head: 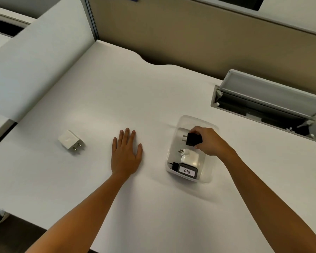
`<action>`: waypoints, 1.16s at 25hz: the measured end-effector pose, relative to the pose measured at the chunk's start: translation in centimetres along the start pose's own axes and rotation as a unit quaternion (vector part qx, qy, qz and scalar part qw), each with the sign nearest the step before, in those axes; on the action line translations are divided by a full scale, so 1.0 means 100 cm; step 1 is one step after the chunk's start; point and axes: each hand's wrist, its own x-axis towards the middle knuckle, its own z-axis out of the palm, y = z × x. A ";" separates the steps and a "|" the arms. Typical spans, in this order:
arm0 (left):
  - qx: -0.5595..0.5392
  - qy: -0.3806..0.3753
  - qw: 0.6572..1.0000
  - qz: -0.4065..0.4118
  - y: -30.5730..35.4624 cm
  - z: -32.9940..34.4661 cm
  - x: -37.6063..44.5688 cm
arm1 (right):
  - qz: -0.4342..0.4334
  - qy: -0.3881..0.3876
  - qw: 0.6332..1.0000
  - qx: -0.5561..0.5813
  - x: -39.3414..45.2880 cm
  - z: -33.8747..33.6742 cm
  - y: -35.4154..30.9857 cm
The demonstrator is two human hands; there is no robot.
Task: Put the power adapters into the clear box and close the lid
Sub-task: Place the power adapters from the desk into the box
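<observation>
The right hand (207,141) pinches a black power adapter (194,139) over the open clear box (208,172), fingers closed on the body, prongs pointing left. The left hand (126,154) lies flat on the white desk (153,97), fingers spread and holding nothing, well apart from the box.

Inside the box already lie a white adapter (190,156) with round pins and a dark adapter bearing a "018" label (187,171) at the near end. One white two-prong adapter (71,141) sits on the desk far to the left, beyond the left hand.

The risks, as I judge them:
- The black adapter is held above the far half of the box — if it is let go from height it may land prongs-first on the white adapter, bounce or end up standing on edge.
- The box looks light and nobody steadies it; a nudge from the right hand on the way out could slide or tip it.
- The contents are crowding. A piece lying proud of the rim would stop the lid from seating.
- The white two-prong adapter on the left is easy to forget — closing up without it leaves the task undone.
- No lid is clearly visible; I cannot tell whether it sits under the box or out of view, so finding it may cost a search.
</observation>
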 end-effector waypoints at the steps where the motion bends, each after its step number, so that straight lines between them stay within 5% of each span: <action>1: 0.002 0.000 1.000 0.000 0.000 0.000 0.000 | 0.007 0.000 1.000 0.007 0.001 0.007 0.002; 13: -0.001 0.004 1.000 0.006 0.000 -0.001 -0.001 | 0.043 -0.019 0.999 0.004 0.009 0.026 0.015; 21: -0.025 -0.036 0.998 0.050 -0.018 -0.022 0.008 | -0.021 0.157 0.983 0.097 -0.021 0.034 0.014; 23: 0.009 0.008 0.998 0.058 -0.035 -0.041 0.011 | -0.040 0.186 0.976 0.108 -0.028 0.037 0.015; 26: 0.049 0.082 0.995 -0.008 -0.074 -0.076 0.012 | -0.051 0.219 0.966 0.126 -0.039 0.043 0.013; 29: 0.062 0.047 0.994 -0.081 -0.113 -0.099 0.014 | -0.058 0.240 0.960 0.131 -0.047 0.049 0.011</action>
